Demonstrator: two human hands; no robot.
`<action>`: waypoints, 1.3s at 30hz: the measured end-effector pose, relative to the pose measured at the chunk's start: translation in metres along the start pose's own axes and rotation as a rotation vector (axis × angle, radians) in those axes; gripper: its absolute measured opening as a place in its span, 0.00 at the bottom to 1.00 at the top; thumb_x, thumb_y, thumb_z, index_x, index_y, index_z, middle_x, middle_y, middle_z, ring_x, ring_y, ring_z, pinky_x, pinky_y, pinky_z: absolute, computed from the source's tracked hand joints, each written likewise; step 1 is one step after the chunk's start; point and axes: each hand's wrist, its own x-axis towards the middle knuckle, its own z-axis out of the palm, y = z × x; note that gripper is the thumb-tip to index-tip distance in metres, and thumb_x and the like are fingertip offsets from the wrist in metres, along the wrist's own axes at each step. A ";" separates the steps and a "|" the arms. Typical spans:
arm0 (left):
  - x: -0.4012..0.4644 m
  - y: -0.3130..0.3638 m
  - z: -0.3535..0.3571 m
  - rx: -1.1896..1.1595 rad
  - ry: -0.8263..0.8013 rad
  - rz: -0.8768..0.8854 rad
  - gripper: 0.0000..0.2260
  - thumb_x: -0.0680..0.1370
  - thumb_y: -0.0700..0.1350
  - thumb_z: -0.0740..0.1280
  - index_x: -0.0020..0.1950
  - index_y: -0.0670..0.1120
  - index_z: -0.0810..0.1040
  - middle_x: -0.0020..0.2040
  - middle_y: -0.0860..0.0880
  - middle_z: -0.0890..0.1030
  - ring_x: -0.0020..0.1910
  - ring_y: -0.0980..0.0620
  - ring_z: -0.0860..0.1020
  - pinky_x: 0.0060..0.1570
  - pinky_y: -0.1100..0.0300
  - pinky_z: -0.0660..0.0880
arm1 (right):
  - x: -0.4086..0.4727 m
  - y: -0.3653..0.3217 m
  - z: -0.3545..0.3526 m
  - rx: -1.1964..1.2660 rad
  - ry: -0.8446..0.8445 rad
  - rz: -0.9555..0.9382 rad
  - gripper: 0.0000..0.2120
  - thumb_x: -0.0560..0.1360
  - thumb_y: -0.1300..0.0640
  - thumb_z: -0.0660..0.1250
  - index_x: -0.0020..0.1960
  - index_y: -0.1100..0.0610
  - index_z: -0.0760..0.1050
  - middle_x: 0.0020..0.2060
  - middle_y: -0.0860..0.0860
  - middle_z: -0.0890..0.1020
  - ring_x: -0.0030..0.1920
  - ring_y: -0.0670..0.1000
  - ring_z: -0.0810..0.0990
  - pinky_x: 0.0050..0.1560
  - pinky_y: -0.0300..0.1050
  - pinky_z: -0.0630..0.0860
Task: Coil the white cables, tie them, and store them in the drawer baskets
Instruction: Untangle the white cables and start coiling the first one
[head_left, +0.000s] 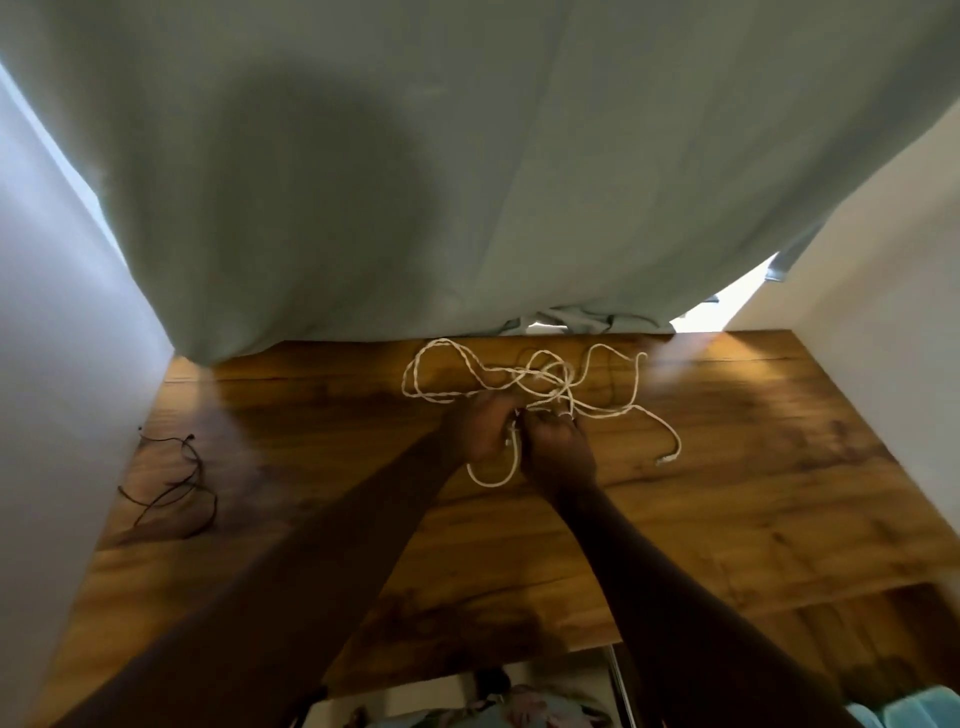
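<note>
A white braided cable (631, 387) lies in loose tangled loops on the wooden table (753, 467), near its far edge. My left hand (480, 428) and my right hand (558, 449) meet at the near side of the tangle, both closed on strands of it. A small loop (491, 480) hangs out below and between the two hands. One free cable end (667, 459) rests on the table to the right of my right hand. No drawer basket is in view.
A thin dark cord (174, 486) lies tangled at the table's left edge. A pale green curtain (467, 182) hangs down to the table's far edge. White walls stand close on both sides. A teal object (904, 709) shows below the table at bottom right.
</note>
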 end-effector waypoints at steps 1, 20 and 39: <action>-0.002 -0.007 0.015 -0.018 0.009 0.017 0.25 0.75 0.46 0.69 0.72 0.48 0.71 0.69 0.45 0.74 0.68 0.44 0.72 0.65 0.47 0.71 | -0.002 0.000 -0.004 0.035 0.029 -0.001 0.18 0.76 0.46 0.56 0.59 0.51 0.78 0.49 0.52 0.85 0.51 0.60 0.82 0.53 0.55 0.74; -0.027 -0.035 0.024 -0.250 0.182 -0.005 0.16 0.82 0.52 0.57 0.64 0.50 0.79 0.58 0.48 0.82 0.57 0.49 0.79 0.60 0.53 0.73 | -0.023 0.071 -0.054 0.418 0.389 0.052 0.08 0.81 0.54 0.62 0.56 0.54 0.78 0.51 0.52 0.83 0.53 0.54 0.79 0.57 0.53 0.69; 0.015 -0.056 -0.016 -0.109 0.423 -0.314 0.17 0.81 0.45 0.64 0.69 0.45 0.74 0.69 0.40 0.74 0.68 0.37 0.72 0.67 0.40 0.67 | 0.041 0.092 -0.086 0.634 0.220 -0.056 0.06 0.83 0.56 0.62 0.50 0.52 0.76 0.36 0.47 0.79 0.36 0.45 0.78 0.36 0.41 0.74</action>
